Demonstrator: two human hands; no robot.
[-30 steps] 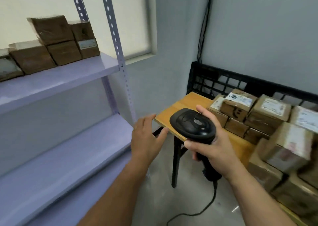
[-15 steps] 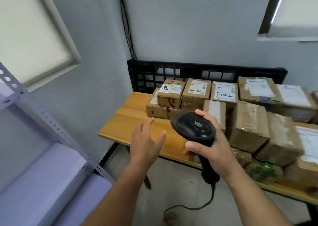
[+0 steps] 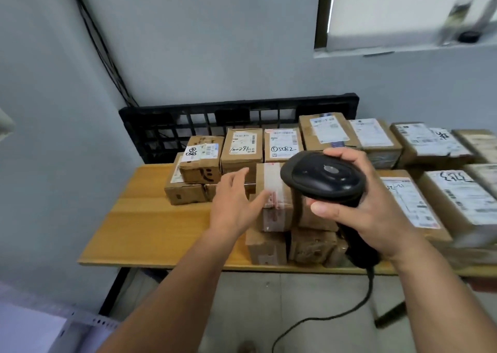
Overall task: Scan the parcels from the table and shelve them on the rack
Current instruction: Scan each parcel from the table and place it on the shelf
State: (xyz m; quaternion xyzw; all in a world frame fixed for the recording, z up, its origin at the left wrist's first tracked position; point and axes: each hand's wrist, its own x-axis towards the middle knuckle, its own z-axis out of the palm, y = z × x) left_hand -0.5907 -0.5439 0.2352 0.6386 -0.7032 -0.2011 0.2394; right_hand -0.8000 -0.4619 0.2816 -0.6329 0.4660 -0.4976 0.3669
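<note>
Your left hand [image 3: 234,205], fingers spread and empty, hovers just beside the taped parcel [image 3: 274,213] — your right hand [image 3: 371,213] grips the scanner [image 3: 322,178], hiding that parcel's right edge; more parcels [image 3: 242,148] crowd the table [image 3: 150,231] beyond.

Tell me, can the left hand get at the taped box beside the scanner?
Probably yes: the open left hand is close beside the taped box, which tops its stack, and nothing lies between them.

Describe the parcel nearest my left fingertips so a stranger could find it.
On the wooden table, at the pile's front, the parcel sits atop lower boxes beside the left hand. Only it wears a broad pale tape band with red print.
</note>
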